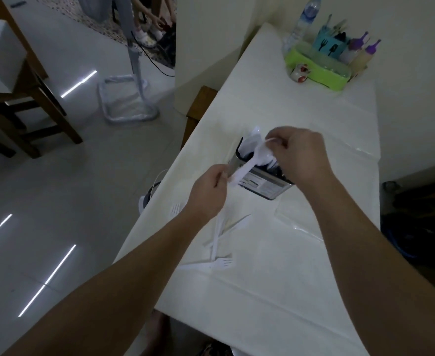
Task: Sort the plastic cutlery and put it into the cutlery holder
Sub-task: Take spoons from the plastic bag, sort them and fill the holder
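A metal cutlery holder (pixel 267 187) stands mid-table with white plastic cutlery sticking up in it. My left hand (pixel 207 192) pinches the handle end of a white plastic spoon (pixel 247 168), just left of the holder. My right hand (pixel 298 155) hovers over the holder's top and grips the other end of white cutlery there; whether it is the same spoon is blurred. Loose pieces lie on the white table (pixel 301 265) nearer me: a fork (pixel 220 263), a knife (pixel 237 223), another fork (pixel 176 208) and crossed handles (pixel 215 240).
At the table's far end sits a green tray (pixel 321 70) with a blue utensil caddy (pixel 329 44), squeeze bottles (pixel 362 53), a water bottle (pixel 305 19) and a small cup (pixel 299 71). A wooden chair (pixel 21 98) and a stand's base (pixel 129 104) occupy the floor at left.
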`<act>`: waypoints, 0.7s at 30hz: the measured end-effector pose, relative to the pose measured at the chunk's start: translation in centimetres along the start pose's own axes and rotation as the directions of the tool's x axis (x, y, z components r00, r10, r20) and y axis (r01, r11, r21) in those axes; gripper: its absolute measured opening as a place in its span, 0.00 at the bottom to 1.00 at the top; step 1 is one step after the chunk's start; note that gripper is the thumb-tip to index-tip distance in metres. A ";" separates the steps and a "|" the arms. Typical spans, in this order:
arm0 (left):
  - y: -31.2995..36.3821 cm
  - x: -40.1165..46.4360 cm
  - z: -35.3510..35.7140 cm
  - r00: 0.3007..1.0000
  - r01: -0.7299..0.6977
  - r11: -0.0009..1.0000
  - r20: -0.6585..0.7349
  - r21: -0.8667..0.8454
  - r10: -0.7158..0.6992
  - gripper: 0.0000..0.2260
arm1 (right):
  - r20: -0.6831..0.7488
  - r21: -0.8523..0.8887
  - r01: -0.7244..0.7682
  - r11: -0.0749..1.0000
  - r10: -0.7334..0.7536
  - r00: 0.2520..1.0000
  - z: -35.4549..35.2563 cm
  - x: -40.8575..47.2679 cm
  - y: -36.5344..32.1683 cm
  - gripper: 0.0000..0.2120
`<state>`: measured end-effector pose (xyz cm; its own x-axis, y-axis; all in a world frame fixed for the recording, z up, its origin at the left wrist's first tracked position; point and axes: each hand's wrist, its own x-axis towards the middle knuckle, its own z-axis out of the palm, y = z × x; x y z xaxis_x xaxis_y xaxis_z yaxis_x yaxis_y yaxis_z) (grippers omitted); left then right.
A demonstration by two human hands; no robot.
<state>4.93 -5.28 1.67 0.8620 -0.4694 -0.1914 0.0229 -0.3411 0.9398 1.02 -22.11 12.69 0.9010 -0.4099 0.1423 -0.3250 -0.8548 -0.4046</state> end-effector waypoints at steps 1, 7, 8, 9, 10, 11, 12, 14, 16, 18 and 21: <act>-0.4 0.3 -0.1 0.999 0.044 0.999 -0.031 0.031 -0.043 0.15 | -0.050 -0.029 0.022 0.999 -0.024 0.998 -0.6 0.7 0.1 0.09; -3.0 0.2 -0.4 0.993 0.117 0.963 -0.037 0.244 -0.112 0.16 | -0.123 -0.166 0.061 0.984 -0.081 0.989 -0.8 3.1 0.9 0.11; -3.3 0.1 -0.4 0.994 0.112 0.955 -0.032 0.275 -0.108 0.16 | -0.115 -0.178 0.072 0.981 -0.094 0.989 -0.5 3.3 1.0 0.11; -3.7 -0.1 -0.4 0.995 0.102 0.946 -0.026 0.309 -0.099 0.16 | -0.103 -0.188 0.080 0.979 -0.100 0.990 0.0 3.3 1.0 0.11; -4.0 -0.2 -0.3 0.996 0.090 0.932 -0.017 0.351 -0.090 0.16 | -0.088 -0.196 0.080 0.977 -0.099 0.991 0.4 3.4 1.0 0.11; -4.4 -0.3 -0.3 0.997 0.072 0.914 -0.004 0.400 -0.077 0.15 | -0.072 -0.200 0.080 0.976 -0.096 0.993 0.8 3.5 1.1 0.11; -4.8 -0.4 -0.3 0.998 0.050 0.892 0.011 0.450 -0.061 0.15 | -0.061 -0.200 0.084 0.976 -0.098 0.993 1.2 3.5 1.1 0.11; -5.7 -0.6 -0.2 0.999 0.000 0.847 0.034 0.532 -0.021 0.16 | -0.063 -0.189 0.098 0.977 -0.112 0.992 1.7 3.5 1.3 0.11; -6.7 -0.7 -0.3 0.999 -0.043 0.796 0.046 0.603 0.018 0.15 | -0.071 -0.185 0.099 0.978 -0.114 0.991 2.0 3.4 1.3 0.11; -7.8 -0.9 -0.3 0.997 -0.077 0.738 0.065 0.670 0.046 0.14 | -0.079 -0.190 0.085 0.978 -0.101 0.992 1.9 3.5 1.3 0.11; -9.1 -1.1 -0.3 0.993 -0.119 0.683 0.104 0.720 0.063 0.13 | -0.128 -0.202 0.079 0.976 -0.107 0.986 1.2 4.0 1.3 0.12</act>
<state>3.92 -1.38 -6.60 0.8044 -0.5722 -0.1599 -0.4518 -0.7638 0.4610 4.53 -24.45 11.66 0.8862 -0.3538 0.2991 -0.3040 -0.9313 -0.2008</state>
